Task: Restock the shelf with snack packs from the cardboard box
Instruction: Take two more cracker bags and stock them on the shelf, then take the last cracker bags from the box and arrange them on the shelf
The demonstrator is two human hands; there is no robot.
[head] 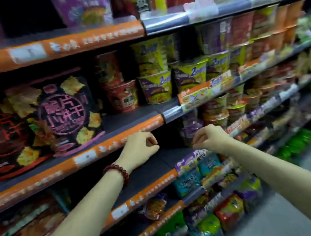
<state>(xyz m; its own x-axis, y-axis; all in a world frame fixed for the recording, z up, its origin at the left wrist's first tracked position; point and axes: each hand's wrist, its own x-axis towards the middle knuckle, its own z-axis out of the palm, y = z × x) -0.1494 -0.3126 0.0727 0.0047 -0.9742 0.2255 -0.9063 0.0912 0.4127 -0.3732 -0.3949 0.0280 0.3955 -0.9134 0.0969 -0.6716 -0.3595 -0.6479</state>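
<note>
Single head view, looking forward and slightly down at the shelf from close range, angled rightward along the aisle. Both forearms are entering from the bottom edge. No second view is sharing the scene.

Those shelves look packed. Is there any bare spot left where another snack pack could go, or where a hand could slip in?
Yes. The dark shelf board under both hands is bare, bordered by purple packs on its right. Above it, a bare strip runs between the black cracker bags and the red noodle cups. To the right, the noodle cup rows stand crowded together.
</note>
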